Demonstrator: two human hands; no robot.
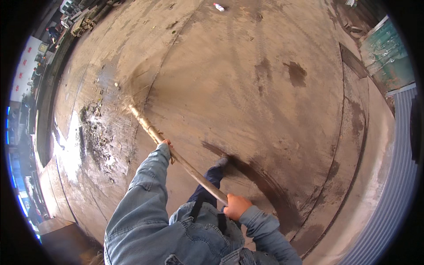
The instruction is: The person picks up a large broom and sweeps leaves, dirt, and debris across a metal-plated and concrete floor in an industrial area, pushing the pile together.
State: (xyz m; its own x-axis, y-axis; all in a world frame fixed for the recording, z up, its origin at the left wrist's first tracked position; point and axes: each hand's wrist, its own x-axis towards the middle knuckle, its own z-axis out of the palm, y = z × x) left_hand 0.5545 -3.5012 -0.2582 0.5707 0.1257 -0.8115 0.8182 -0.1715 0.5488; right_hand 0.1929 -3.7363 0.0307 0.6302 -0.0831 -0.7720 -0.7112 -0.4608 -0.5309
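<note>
A long broom with a pale wooden handle slants across the view from lower right to upper left. Its brush end is smeared by motion over the concrete floor. My left hand is wrapped round the handle partway along it. Nearer my body, my right hand grips the top end of the same handle. Dark debris with leaves and wet dirt lies to the left of the brush end. One of my shoes shows below the handle, between my hands.
A white and red bottle lies far ahead. A wet patch darkens the floor at right. Corrugated metal sheeting and a green panel line the right side. Stacked timber and a distant person are at far left.
</note>
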